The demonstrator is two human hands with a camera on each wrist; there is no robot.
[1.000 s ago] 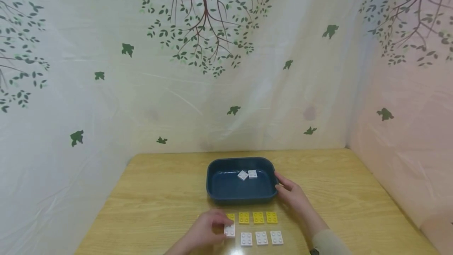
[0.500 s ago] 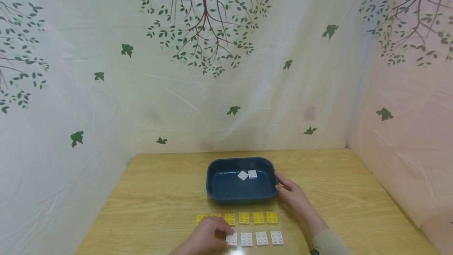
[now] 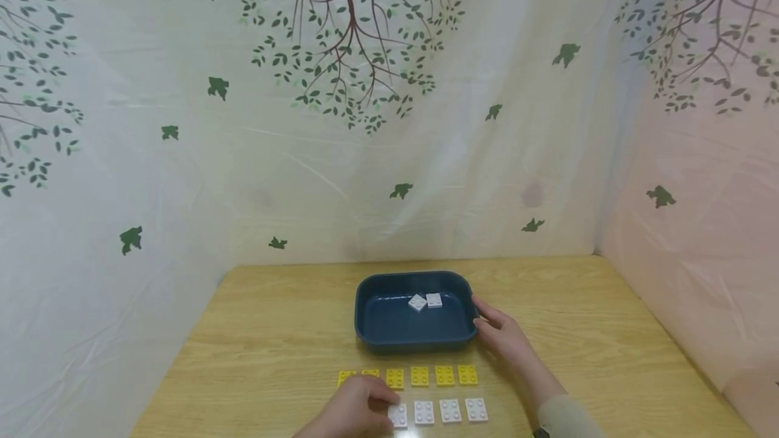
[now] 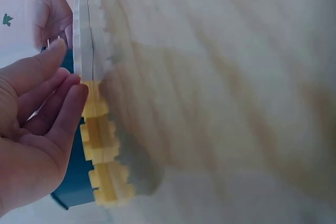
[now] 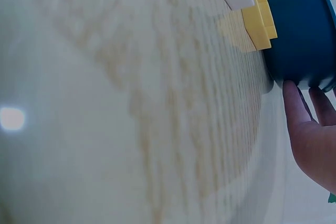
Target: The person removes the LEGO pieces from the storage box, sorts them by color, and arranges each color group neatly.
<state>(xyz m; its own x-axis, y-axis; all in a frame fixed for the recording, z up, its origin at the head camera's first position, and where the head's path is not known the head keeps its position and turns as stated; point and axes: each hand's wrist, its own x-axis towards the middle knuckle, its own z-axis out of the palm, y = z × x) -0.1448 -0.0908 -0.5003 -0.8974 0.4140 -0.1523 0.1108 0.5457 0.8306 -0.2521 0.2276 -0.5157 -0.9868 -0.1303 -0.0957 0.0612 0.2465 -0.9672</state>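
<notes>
My left hand (image 3: 354, 407) pinches a white toy brick (image 3: 398, 415) at the left end of a row of white toy bricks (image 3: 450, 411) on the table. In the left wrist view, its thumb and fingers are close to the white bricks (image 4: 84, 30) and yellow toy bricks (image 4: 102, 140), seen edge-on. Behind the white row lies a row of yellow toy bricks (image 3: 420, 376), partly covered by this hand. My right hand (image 3: 508, 338) rests its fingertips and thumb against the right end of a dark blue tray (image 3: 414, 345). Two white bricks (image 3: 425, 301) lie inside the tray.
The wooden table (image 3: 274, 316) reaches back to a hanging white sheet (image 3: 341, 174) printed with branches and birds. Further sheets hang along its left and right sides. In the right wrist view, a yellow brick (image 5: 258, 22) stands close to the tray.
My left hand has brought the white brick from in front of the yellow row toward me, to the left end of the white row. My right hand has stayed at the tray.
</notes>
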